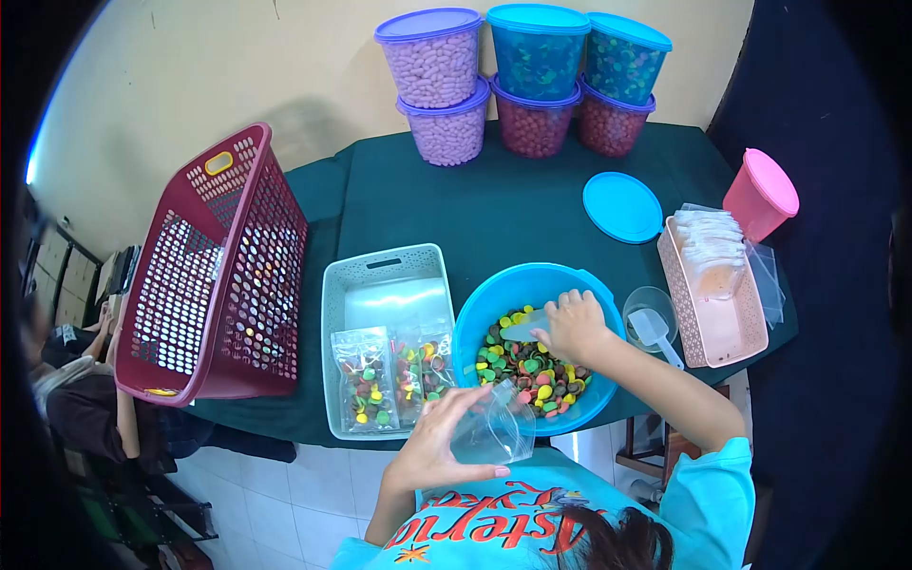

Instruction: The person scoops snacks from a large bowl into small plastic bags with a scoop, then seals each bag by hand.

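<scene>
My left hand (439,445) is closed on the edge of a clear zip bag (499,432), its mouth held apart beside the near rim of a blue tub (605,407). No candies show clearly inside this bag. Over the tub, my right hand (576,326) grips a translucent scoop (524,327) whose blade tilts down at the candies. Yellow, green, pink and brown button-shaped candies (541,375) cover the tub's bottom. Left of the tub, a pale basket (332,285) holds filled bags (365,385) of the same candies.
A tall maroon basket (214,313) stands at the left. Stacked lidded containers (437,76) line the back. At right are a blue lid (622,207), a clear bowl with a white scoop (650,327), a pink basket (717,342) of bags and a pink container (755,199). Another person sits far left.
</scene>
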`<state>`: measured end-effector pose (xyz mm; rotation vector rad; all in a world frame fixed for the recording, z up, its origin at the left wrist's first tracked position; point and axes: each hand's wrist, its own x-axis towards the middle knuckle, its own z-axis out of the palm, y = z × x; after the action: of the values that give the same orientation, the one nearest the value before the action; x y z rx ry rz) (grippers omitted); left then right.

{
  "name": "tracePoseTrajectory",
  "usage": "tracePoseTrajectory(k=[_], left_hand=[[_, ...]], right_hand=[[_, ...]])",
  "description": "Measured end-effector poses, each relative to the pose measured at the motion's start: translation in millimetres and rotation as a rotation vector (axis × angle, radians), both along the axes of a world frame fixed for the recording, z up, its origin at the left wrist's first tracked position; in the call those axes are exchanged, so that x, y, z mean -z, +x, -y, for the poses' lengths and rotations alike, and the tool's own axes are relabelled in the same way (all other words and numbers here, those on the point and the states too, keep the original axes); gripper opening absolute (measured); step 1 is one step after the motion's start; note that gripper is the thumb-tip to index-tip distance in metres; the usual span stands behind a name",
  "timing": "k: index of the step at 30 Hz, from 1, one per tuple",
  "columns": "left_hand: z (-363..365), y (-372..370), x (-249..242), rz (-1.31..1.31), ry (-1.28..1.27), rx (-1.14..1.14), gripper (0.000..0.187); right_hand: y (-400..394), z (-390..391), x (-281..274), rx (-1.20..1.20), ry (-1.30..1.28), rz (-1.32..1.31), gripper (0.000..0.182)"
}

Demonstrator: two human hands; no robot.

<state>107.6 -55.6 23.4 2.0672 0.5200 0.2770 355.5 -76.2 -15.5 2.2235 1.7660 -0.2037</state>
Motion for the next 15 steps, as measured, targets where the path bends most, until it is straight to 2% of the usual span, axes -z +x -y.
tracePoseTrajectory(k=[7, 9, 13, 15], left_hand=[[-2, -5, 0, 0.031, 0.022, 0.088, 0.096], [-1, -7, -1, 0.013, -0.097, 0.065, 0.096], [1, -11, 2, 0.008, -0.079, 0.027, 0.096], [3, -11, 3, 0.01, -0.119, -0.02, 0.095]], right_hand=[[-12, 5, -8, -0.044, 0.038, 0.319, 0.043], [-14, 6, -14, -0.101, -0.011, 0.466, 0.034], [-18, 1, -7, -0.157, -0.034, 0.567, 0.026], [-17, -2, 3, -0.197, 0.133, 0.52, 0.022]])
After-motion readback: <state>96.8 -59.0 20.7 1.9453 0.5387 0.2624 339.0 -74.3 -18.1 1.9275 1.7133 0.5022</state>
